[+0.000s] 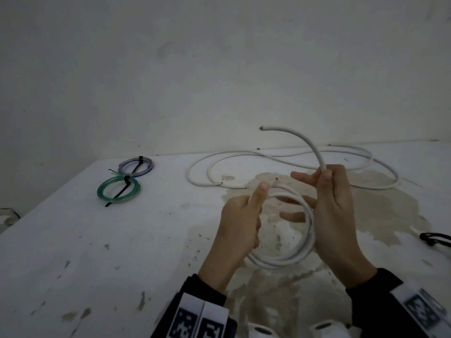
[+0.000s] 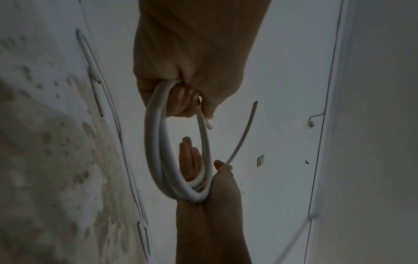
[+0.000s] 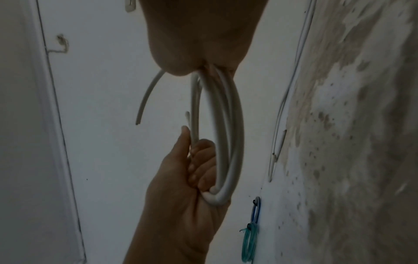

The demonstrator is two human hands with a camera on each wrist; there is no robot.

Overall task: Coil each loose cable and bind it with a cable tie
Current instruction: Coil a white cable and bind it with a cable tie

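Note:
A white cable coil hangs in the air between both hands over the stained table. My left hand grips the coil's left side, fingers curled round its turns and thumb pointing up. My right hand pinches the cable between thumb and forefinger at the coil's top right, with its other fingers straight through the loop. The free tail arcs up and left from that pinch. In the left wrist view the coil runs from my left hand to my right hand.
More loose white cables sprawl along the table's far side by the wall. A green coil and a grey-blue coil, each bound with a black tie, lie at the far left. Black ties lie at the right edge.

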